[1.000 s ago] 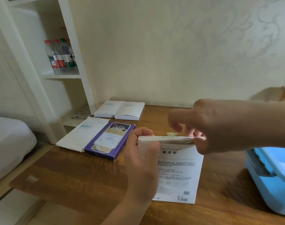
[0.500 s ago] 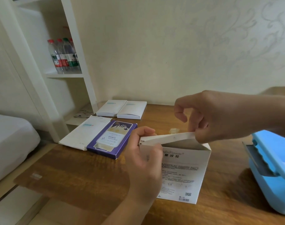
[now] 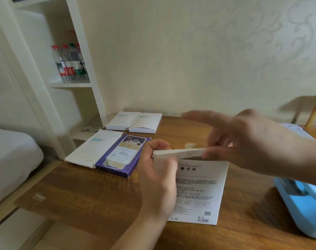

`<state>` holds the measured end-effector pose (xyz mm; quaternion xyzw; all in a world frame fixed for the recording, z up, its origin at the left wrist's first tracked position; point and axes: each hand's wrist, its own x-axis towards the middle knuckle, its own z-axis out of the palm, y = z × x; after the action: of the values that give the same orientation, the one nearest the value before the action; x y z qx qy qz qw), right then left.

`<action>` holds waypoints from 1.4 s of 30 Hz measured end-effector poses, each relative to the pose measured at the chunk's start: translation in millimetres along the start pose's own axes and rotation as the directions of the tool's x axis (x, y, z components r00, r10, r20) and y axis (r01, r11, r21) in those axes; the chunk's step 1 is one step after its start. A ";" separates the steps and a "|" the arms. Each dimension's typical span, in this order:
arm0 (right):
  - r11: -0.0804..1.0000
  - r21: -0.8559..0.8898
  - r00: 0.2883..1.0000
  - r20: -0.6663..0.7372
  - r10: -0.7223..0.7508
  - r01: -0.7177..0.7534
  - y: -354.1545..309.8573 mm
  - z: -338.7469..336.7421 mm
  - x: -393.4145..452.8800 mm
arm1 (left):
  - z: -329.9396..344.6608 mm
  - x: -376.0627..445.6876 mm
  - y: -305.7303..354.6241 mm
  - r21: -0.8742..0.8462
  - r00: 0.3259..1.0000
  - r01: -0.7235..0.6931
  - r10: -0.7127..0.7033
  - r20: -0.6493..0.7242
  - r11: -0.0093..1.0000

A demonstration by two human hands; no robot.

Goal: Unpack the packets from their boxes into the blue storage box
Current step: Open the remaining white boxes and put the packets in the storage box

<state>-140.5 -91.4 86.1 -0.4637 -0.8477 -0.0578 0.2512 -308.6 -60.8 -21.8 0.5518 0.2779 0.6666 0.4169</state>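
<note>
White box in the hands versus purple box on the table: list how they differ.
1. The white box stands tilted, held in the left hand's grip; the purple box lies flat on the table.
2. The white box's top flap is lifted by the right hand; the purple box looks closed.
3. White shows plain printed text; purple shows gold artwork.
Both are flat cardboard boxes.

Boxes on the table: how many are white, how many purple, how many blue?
White boxes: 4
Purple boxes: 1
Blue storage boxes: 1
Total: 6
</note>
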 end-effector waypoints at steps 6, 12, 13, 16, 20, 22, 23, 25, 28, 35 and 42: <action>0.875 0.323 0.932 0.169 0.320 -0.359 7.3 5.7 5.2 | -1.5 -0.4 6.5 0.053 0.997 -0.062 0.059 0.047 0.997; 0.940 0.270 0.977 0.105 0.186 -0.208 -4.5 -8.4 -7.8 | 1.7 -1.7 5.6 -0.041 0.999 -0.005 0.006 0.033 0.999; 0.948 0.237 0.972 0.143 0.184 -0.214 -4.6 -9.3 -10.6 | 2.3 -2.2 5.5 -0.044 0.999 -0.011 0.013 0.033 0.999; 0.958 0.187 0.969 0.165 0.186 -0.216 -3.1 -6.4 -15.6 | 3.1 -2.4 4.4 -0.028 0.999 -0.003 0.004 0.034 1.000; 0.962 0.219 0.982 0.125 0.138 -0.163 -3.8 -4.7 -16.4 | 2.9 -3.3 4.0 -0.035 0.999 -0.017 0.018 0.037 0.999; 0.969 0.204 0.988 0.095 0.125 -0.142 -3.1 -3.8 -17.5 | 2.6 -4.4 3.8 -0.043 0.998 -0.042 0.045 0.053 0.998; 0.973 0.192 0.990 0.077 0.116 -0.129 -2.2 -2.2 -18.4 | 2.1 -5.0 3.7 -0.039 0.997 -0.054 0.056 0.058 0.998; 0.976 0.180 0.992 0.046 0.118 -0.125 0.3 1.3 -19.5 | 1.4 -5.4 3.7 -0.006 0.995 -0.073 0.073 0.066 0.997; 0.953 0.235 0.982 0.046 0.186 -0.191 6.4 3.5 -17.0 | 0.5 -4.2 6.3 0.071 0.992 -0.092 0.085 0.090 0.993; 0.909 0.305 0.956 0.165 0.243 -0.284 13.4 6.2 -7.5 | -11.1 5.4 17.2 0.121 0.961 0.086 -0.114 0.250 0.989; 0.948 0.225 0.974 0.089 0.209 -0.224 13.0 7.9 -18.5 | -34.2 40.6 44.4 0.468 0.848 0.031 -0.271 0.455 0.883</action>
<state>-124.6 -95.5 68.6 -0.5227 -0.8001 0.0851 0.2816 -354.5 -44.9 27.5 0.7634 0.3465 0.3802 0.3908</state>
